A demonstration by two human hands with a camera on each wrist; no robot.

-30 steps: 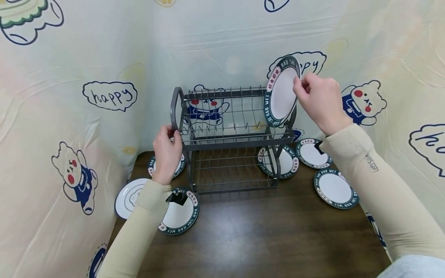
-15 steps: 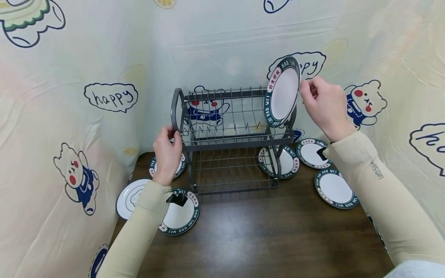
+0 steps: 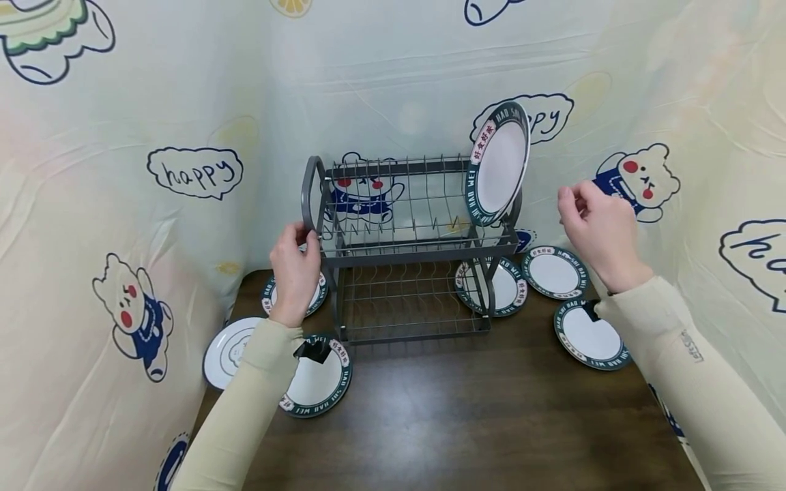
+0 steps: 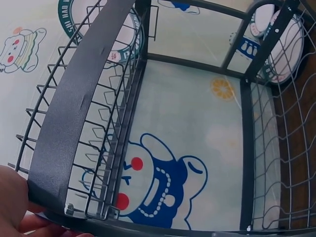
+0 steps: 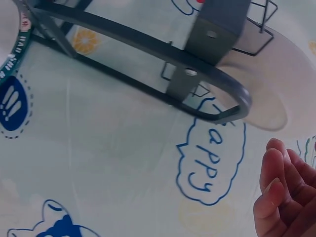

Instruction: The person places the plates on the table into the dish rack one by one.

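A two-tier dark grey dish rack (image 3: 424,259) stands on the brown table. My left hand (image 3: 295,279) grips its left side frame by the upper tier; in the left wrist view the fingers (image 4: 12,197) wrap the rack's corner. One white plate (image 3: 500,167) with a green lettered rim stands upright, a little tilted, in the right end of the upper tier. Apart from it, to the right, my right hand (image 3: 604,235) hangs in the air with loosely bent fingers and nothing between them. The plate's pale underside (image 5: 291,84) shows beyond the rack frame in the right wrist view.
Plates lie on the table: a face-up one (image 3: 555,271) and another (image 3: 592,334) at right, one (image 3: 506,286) behind the rack, and at left one (image 3: 319,389) in front, an upside-down one (image 3: 227,351) and a partly hidden one (image 3: 319,293). Printed cloth (image 3: 405,88) encloses the table.
My right hand has let go of the plate and moved right and down, away from it. The plate stays standing in the rack. My left hand keeps its hold on the frame.
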